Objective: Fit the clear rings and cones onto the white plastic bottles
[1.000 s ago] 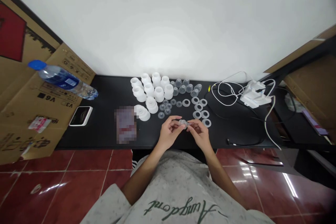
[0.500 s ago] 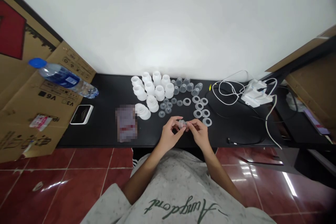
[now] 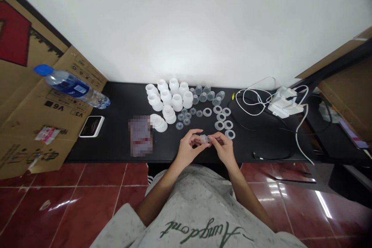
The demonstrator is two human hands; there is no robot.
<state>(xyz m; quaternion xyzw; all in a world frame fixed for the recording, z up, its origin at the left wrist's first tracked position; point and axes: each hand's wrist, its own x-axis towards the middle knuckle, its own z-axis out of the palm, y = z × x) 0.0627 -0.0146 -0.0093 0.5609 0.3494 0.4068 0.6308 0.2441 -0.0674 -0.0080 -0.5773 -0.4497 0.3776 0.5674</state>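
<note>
Clear plastic, one cup (image 3: pixel 204 139): held between my two hands above the front part of the black desk (image 3: pixel 116 143), seen from the head view. Left hand (image 3: pixel 188 148): fingers curved, thumb below and forefinger arched above with a gap between, the cup gripped near their tips. Right hand (image 3: pixel 223 148): thumb and fingers drawn close together, pinching at the cup's right end; whether they hold a second small piece, I cannot tell. The left seems to steady the cup, leaving its end to the right.

Beyond my hands, grouped by kind, presumably for easy picking:
- White pots (image 3: pixel 166 97), clustered back left, some stacked.
- Clear cups (image 3: pixel 202 97), right beside the pots.
- Small caps (image 3: pixel 186 121), nearer me, before the cups.
- Flat rings (image 3: pixel 221 117), beyond my right hand, some overlapping, perhaps set there for that hand.
</note>
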